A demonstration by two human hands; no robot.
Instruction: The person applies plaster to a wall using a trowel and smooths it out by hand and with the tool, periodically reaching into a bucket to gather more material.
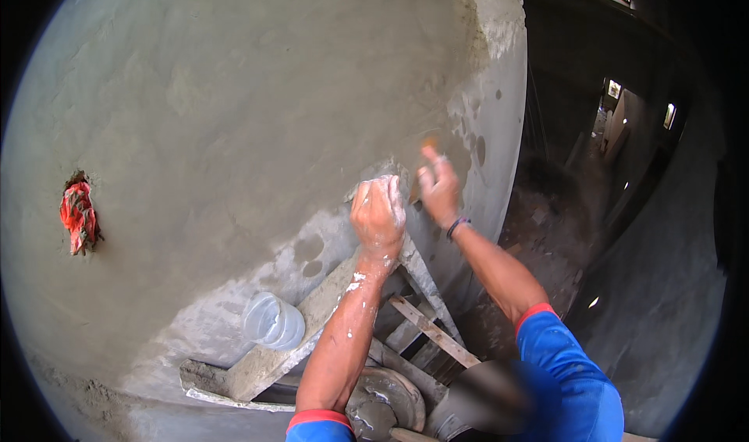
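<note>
My left hand (pixel 378 217) is a closed fist at the wall, smeared with white plaster. A grey, plaster-coated edge (pixel 382 169) shows just past its knuckles, but what the fist grips is hidden. My right hand (pixel 439 191), wearing a dark wristband, is a little to the right, close to the wall and blurred. Its fingers look curled, with a small orange tip (pixel 429 142) showing beyond them; the rest of that object cannot be made out. Damp grey plaster covers most of the wall (pixel 234 114), with a paler strip along its right edge and lower part.
Below my hands, a clear plastic tub (pixel 273 321) stands on a plaster-crusted wooden plank (pixel 269 364). Wooden slats (pixel 433 331) and a round container with grey mix (pixel 374 417) are lower down. Red crumpled plastic (pixel 79 216) fills a wall hole. A dark passage opens on the right.
</note>
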